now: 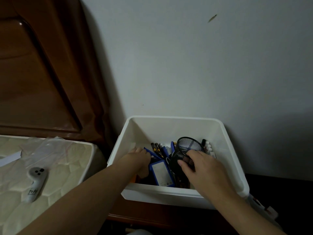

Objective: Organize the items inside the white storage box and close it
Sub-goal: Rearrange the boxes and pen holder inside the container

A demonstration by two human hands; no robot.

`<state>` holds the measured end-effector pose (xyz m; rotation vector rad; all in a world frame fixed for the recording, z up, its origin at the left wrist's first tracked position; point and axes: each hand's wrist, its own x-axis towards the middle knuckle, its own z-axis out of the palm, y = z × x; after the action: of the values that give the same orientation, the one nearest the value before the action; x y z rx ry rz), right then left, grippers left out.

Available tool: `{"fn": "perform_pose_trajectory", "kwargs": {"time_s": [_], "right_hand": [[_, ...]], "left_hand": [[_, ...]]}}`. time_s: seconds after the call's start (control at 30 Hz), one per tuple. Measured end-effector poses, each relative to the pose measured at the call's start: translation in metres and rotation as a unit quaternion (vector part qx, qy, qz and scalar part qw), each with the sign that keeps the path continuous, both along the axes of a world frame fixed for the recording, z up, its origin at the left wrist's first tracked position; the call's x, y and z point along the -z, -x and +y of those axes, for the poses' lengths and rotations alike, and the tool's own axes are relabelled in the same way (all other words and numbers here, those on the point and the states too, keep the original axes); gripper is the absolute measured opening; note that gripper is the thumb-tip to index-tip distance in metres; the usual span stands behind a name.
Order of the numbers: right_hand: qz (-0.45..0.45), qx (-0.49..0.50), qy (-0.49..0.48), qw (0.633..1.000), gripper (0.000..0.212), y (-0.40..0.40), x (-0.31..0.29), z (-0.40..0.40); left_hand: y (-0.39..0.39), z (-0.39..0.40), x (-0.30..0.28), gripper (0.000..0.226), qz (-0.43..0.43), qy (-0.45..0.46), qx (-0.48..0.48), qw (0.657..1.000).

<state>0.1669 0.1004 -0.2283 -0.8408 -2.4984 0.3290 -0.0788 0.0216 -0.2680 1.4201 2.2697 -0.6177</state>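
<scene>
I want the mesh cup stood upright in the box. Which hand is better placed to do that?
Right. The right hand already has its grip on the black mesh cup, which lies tilted in the white box. The left hand is among the blue items.

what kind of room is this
Most likely a bedroom. A quilted mattress lies at left against a carved wooden headboard, and the white storage box sits on a dark wooden stand beside it, against a plain wall.

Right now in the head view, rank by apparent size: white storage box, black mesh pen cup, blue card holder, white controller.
1. white storage box
2. black mesh pen cup
3-4. blue card holder and white controller look alike.
</scene>
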Motion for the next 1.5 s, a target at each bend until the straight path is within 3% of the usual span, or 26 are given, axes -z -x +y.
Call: {"fn": "perform_pose_trajectory", "kwargs": {"time_s": [0.13, 0.23, 0.37, 0.67, 0.77, 0.97, 1.17, 1.3, 1.5], "right_hand": [[-0.002, 0.002, 0.0, 1.0, 0.021, -0.001, -0.002, -0.001], [-0.007, 0.009, 0.008, 1.0, 0.022, -0.001, -0.004, -0.001], [-0.005, 0.008, 0.016, 1.0, 0.022, -0.003, -0.005, -0.001], [-0.005, -0.002, 0.017, 1.0, 0.019, -0.001, -0.002, 0.001], [0.002, 0.004, 0.015, 1.0, 0.02, -0.001, 0.0, 0.002], [0.02, 0.014, 0.015, 1.0, 0.03, 0.0, 0.001, 0.002], [0.024, 0.038, -0.009, 0.999, 0.026, -0.001, 0.001, 0.002], [0.008, 0.041, 0.007, 0.999, 0.025, -0.001, 0.002, 0.002], [-0.013, 0.029, 0.028, 0.999, 0.024, -0.002, -0.002, 0.002]], "left_hand": [[0.0, -0.001, -0.004, 0.076, -0.059, -0.054, -0.053, 0.995], [-0.012, 0.009, -0.002, 0.093, -0.122, -0.057, -0.07, 0.988], [-0.034, 0.019, 0.0, 0.115, -0.046, -0.026, 0.017, 0.998], [-0.024, 0.016, -0.003, 0.13, -0.064, -0.012, -0.04, 0.997], [-0.02, 0.011, -0.003, 0.115, -0.094, -0.039, -0.066, 0.993], [-0.014, 0.005, -0.023, 0.062, -0.214, -0.132, -0.127, 0.959], [0.003, -0.008, -0.054, 0.031, -0.231, -0.244, -0.159, 0.928], [0.017, -0.014, -0.062, 0.028, -0.217, -0.336, -0.203, 0.894], [0.014, -0.003, -0.048, 0.03, -0.195, -0.296, -0.203, 0.913]]}}
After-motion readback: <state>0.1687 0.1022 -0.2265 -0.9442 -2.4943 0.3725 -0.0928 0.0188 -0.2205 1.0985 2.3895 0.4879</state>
